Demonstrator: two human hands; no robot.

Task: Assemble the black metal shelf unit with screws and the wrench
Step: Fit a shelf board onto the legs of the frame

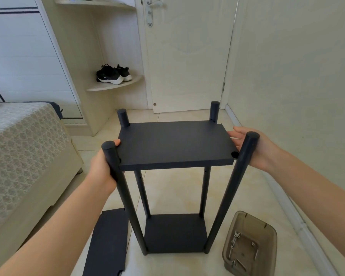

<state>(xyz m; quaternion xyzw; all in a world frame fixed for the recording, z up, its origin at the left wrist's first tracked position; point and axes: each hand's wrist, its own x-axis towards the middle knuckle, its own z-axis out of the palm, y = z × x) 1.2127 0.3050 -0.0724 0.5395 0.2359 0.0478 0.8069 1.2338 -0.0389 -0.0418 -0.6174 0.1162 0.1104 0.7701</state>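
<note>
pinching shelf board (173, 144) end: left hand (100, 167); right hand (263, 152) touching opposite end.

I'm looking down at a floor (177, 196) of pale glossy tiles. At twelve o'clock stands a cream door (187, 56) with a white handle (154, 4). At eleven, curved corner shelves (116, 86) carry black sneakers (113, 74). A bed (24, 146) with a patterned cover lies at nine, and a plain cream wall (297, 76) at three.

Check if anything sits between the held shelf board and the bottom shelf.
Nothing visible. Between the four poles the space under the shelf board down to the bottom shelf is open; left hand and right hand are at its ends.
</note>
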